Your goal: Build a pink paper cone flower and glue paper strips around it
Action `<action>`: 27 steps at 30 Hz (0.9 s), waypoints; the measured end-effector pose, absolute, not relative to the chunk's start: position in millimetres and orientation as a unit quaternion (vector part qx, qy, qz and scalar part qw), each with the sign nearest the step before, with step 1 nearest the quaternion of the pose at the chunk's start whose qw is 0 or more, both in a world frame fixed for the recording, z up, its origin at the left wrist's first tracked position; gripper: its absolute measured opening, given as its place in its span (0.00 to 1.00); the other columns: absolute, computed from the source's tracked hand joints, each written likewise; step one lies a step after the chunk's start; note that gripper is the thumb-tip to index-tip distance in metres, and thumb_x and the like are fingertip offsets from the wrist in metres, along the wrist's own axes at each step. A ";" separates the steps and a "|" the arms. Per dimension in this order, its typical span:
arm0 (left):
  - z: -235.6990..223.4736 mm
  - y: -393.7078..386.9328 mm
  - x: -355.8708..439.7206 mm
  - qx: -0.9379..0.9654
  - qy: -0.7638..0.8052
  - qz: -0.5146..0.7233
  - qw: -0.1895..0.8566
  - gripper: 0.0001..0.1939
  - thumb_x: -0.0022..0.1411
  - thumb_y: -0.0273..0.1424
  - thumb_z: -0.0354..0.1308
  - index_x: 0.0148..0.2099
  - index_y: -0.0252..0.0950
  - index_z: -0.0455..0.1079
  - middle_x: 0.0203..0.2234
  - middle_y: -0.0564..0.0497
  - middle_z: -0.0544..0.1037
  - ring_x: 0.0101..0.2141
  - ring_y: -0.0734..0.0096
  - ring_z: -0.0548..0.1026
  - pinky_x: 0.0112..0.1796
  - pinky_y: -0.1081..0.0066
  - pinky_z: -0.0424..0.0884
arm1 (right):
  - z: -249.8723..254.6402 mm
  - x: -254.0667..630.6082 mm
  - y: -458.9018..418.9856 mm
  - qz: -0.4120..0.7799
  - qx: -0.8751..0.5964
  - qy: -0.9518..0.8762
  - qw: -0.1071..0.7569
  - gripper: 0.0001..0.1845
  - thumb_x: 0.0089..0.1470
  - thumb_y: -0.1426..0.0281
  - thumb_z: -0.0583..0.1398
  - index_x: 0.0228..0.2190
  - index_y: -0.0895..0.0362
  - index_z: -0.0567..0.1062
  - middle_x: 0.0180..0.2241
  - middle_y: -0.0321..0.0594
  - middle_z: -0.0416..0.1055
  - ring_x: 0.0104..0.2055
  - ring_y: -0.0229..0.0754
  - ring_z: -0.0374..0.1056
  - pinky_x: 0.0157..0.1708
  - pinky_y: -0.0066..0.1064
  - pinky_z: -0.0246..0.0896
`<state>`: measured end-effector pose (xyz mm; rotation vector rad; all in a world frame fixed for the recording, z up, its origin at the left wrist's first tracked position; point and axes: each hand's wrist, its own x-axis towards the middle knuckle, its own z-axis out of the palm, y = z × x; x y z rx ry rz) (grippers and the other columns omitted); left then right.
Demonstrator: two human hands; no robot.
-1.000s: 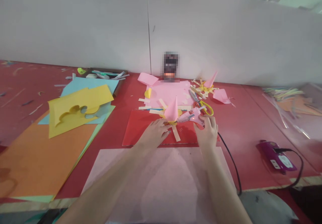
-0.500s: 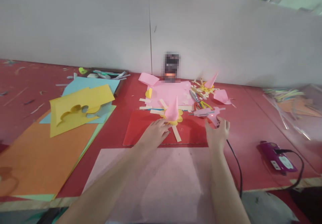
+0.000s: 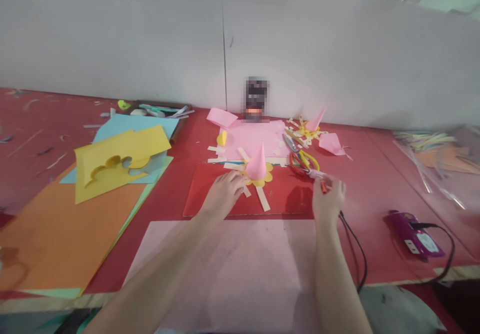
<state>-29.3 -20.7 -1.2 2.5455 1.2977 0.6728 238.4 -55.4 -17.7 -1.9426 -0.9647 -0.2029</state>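
A pink paper cone (image 3: 257,163) stands on a yellow paper flower (image 3: 267,176) on a red sheet (image 3: 285,194). My left hand (image 3: 222,193) rests flat on the red sheet, fingers touching the paper strips at the flower's left edge. My right hand (image 3: 328,199) is closed round a pink glue gun (image 3: 318,175), which is blurred; its black cord (image 3: 358,251) runs back toward me. Cream paper strips (image 3: 262,199) stick out from under the flower.
Scissors (image 3: 302,160) with red and yellow handles lie behind the red sheet, among pink sheets, cones and scraps. Yellow, blue and orange sheets (image 3: 112,161) cover the left. A pale pink sheet (image 3: 232,269) lies near me. A purple device (image 3: 412,234) sits right. A white wall stands behind.
My right hand has drawn the glue gun away from the cone, to the right and toward me. My left hand shifted slightly forward at the flower's edge.
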 end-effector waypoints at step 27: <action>7.4 -49.3 6.8 0.922 0.353 0.117 0.107 0.07 0.61 0.32 0.50 0.38 0.36 0.66 0.34 0.50 0.70 0.34 0.68 0.69 0.36 0.67 0.65 | -9.5 172.0 -57.6 0.344 -0.604 -0.587 0.414 0.09 0.52 0.61 0.53 0.32 0.52 0.68 0.19 0.33 0.72 0.20 0.41 0.70 0.22 0.29 0.63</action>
